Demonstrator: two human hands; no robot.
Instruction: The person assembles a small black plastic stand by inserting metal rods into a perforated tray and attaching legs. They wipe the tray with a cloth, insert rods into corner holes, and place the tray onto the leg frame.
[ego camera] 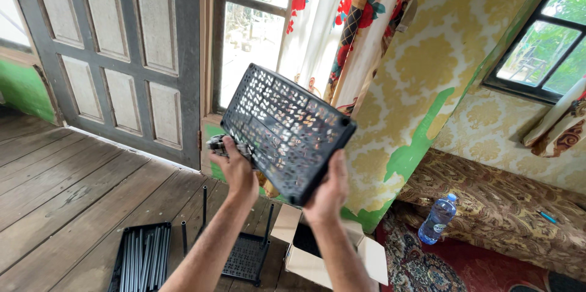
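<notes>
A black perforated plastic shelf panel [287, 130] is held tilted at chest height before the window, apparently for inspection. Its lower edge is gripped by the right hand [326, 191]; the left hand [235, 167] grasps its left edge, perhaps with small connectors. Dark metal tubes [141, 258] lie on the wooden floor [61, 188].

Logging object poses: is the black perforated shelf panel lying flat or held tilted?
Tilted. The black perforated panel is held up in the air, left hand at its lower-left edge, right hand under its bottom corner; its face slants toward the camera.
</notes>
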